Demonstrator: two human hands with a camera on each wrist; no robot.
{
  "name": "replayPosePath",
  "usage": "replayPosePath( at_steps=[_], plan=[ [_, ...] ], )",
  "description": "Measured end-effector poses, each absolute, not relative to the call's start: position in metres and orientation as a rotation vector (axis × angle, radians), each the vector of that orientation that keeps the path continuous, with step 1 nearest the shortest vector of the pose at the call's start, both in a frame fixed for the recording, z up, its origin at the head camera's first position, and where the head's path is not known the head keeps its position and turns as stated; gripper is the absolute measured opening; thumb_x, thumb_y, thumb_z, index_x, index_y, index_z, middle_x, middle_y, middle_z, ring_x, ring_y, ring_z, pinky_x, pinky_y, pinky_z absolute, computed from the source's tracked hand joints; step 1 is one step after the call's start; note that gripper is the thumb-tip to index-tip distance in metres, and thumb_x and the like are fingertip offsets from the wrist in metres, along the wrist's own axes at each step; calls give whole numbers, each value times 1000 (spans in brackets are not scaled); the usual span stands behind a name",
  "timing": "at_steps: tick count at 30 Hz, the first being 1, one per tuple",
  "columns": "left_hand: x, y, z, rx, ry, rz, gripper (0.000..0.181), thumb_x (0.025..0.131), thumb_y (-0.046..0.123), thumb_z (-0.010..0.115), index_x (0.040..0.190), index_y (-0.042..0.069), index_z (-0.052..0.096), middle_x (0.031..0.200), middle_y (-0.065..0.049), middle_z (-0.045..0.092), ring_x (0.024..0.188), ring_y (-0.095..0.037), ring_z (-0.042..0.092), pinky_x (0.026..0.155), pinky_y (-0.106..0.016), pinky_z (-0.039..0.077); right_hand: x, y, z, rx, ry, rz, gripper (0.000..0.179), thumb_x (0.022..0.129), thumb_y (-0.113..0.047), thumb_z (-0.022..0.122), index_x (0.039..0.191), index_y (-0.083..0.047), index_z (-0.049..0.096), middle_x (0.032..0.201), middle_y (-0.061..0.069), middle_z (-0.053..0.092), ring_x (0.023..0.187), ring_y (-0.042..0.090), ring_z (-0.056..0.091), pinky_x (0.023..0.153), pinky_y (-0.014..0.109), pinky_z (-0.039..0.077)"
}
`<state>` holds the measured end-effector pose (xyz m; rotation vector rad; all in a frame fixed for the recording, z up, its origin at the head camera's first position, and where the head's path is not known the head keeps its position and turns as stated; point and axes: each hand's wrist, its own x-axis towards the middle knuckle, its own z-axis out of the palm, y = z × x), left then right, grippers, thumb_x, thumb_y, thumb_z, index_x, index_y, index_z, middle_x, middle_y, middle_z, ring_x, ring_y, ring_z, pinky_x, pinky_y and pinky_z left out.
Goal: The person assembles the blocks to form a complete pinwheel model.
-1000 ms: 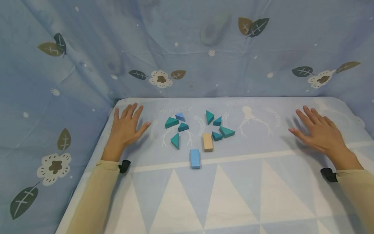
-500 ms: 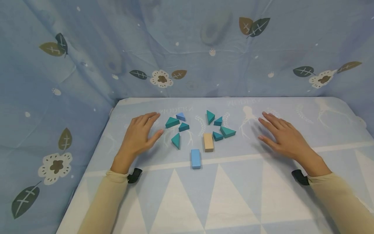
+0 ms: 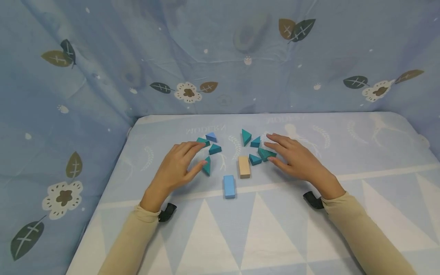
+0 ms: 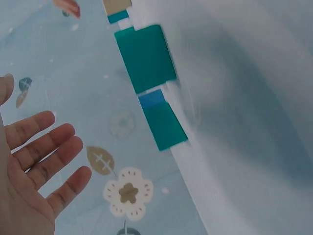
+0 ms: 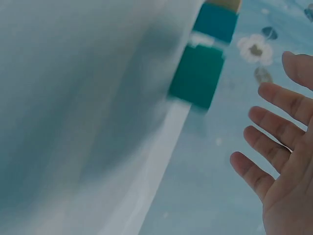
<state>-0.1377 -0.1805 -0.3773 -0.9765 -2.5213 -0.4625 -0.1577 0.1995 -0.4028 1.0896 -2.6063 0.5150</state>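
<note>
My left hand (image 3: 178,164), fingers spread and relaxed, hovers at the left cluster of triangular blocks. Its fingertips overlap a green triangular block (image 3: 203,141) in the head view, and its thumb is right at another green triangular block (image 3: 207,166). A teal triangular block (image 3: 215,149) and a blue one (image 3: 211,137) lie just beyond. My right hand (image 3: 295,158) is likewise loose and holds nothing. Its thumb and fingers come around a large green triangular block (image 3: 266,154). Close by lie a teal triangular block (image 3: 255,159), a smaller one (image 3: 255,142) and an upright-pointing green one (image 3: 246,137).
Between the hands lie a natural wood rectangular block (image 3: 244,167) and, nearer me, a light blue rectangular block (image 3: 229,186). The table (image 3: 275,229) wears a patterned cloth. A blue printed curtain (image 3: 220,57) hangs behind it and on the left.
Both hands have come inward from the table's sides to the blocks, the right hand travelling farther to the left. The blocks lie where they were.
</note>
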Motion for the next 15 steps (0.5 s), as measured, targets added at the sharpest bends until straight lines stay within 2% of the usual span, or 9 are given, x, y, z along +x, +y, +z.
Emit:
replayPosePath(
  at_steps=[9,15],
  plan=[
    [-136,-172,-383,-1033,-2491,-446,39,90,33,68,118,5,68,111,-8,68,101,-26,64,90,-44,52,-159,160,-393,1208,-2569,577,45,90,-23,71,130,-7,61,140,14,53,130,33,50,105,53,42],
    [-136,-169,-386,-1066,-2487,-417,32,87,30,73,109,7,72,99,-6,70,91,-23,66,84,-41,54,-153,148,-395,1285,-2576,551,37,89,-23,73,122,-8,67,135,13,59,123,32,56,102,52,46]
  ],
)
